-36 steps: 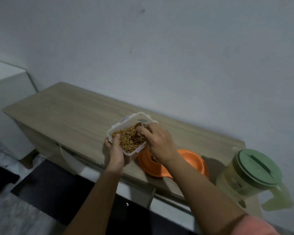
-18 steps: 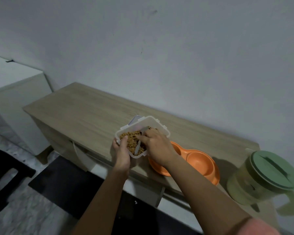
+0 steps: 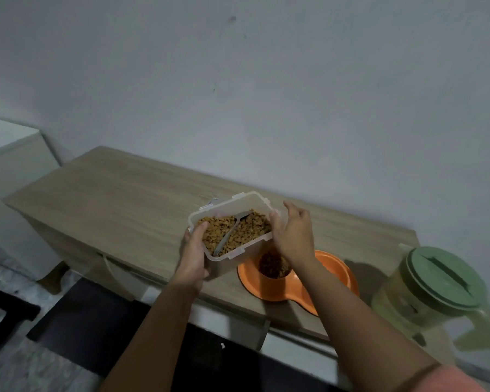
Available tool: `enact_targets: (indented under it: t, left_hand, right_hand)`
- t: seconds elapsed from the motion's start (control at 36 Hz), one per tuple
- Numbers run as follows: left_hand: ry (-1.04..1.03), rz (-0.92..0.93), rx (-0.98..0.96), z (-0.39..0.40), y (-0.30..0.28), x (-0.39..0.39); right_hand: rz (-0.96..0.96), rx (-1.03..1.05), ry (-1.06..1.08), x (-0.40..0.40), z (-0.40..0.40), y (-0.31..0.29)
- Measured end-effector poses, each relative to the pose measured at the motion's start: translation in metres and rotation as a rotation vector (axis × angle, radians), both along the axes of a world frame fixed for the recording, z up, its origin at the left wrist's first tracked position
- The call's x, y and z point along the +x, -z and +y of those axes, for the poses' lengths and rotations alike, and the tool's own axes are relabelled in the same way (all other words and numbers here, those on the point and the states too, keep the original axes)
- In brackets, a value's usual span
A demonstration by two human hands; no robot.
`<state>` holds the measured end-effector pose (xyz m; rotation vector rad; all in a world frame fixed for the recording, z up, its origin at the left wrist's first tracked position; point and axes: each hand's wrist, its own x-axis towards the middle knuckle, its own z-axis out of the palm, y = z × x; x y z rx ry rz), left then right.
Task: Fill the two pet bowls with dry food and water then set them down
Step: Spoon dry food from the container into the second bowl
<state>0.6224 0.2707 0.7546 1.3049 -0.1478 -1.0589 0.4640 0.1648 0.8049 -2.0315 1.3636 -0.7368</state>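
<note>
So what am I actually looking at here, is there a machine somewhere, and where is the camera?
There is no machine. A person does the job with bare hands, and one wide-angle camera worn on the head looks forward and down, so you see both forearms from above.

The left hand grips the near end of a clear plastic container full of dry pet food, held over the wooden table. A spoon lies in the food. The right hand rests open against the container's other end.

Below the container, on the table, is an orange double pet bowl. Its nearer cup already holds some food; the other cup is mostly hidden by the right arm. At the right stands a pitcher with a green lid, for the water, I suppose.
</note>
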Motion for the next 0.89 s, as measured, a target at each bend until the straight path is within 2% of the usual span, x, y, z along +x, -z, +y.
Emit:
enact_targets:
  t: [0.11,0.19,0.36,0.56,0.64,0.89]
  left_hand:
    - [0.122,0.041,0.0,-0.025,-0.011,0.005]
    - [0.232,0.057,-0.006,-0.048,-0.019,0.005]
    - [0.321,0.11,-0.024,-0.102,-0.021,0.0]
    - [0.417,-0.163,-0.001,-0.155,-0.006,-0.008]
    - [0.467,-0.302,0.053,-0.193,0.03,-0.001]
    - [0.586,-0.512,0.171,-0.275,0.104,0.011]
  right_hand:
    - [-0.126,0.2,0.13,-0.002,-0.013,-0.003]
    - [-0.14,0.264,0.191,-0.004,-0.022,-0.002]
    - [-0.161,0.317,0.364,-0.01,-0.054,0.01]
    - [-0.198,0.355,0.574,-0.017,-0.089,0.025]
    - [-0.172,0.369,0.646,-0.019,-0.106,0.033]
    - [-0.105,0.362,0.733,-0.02,-0.149,0.054]
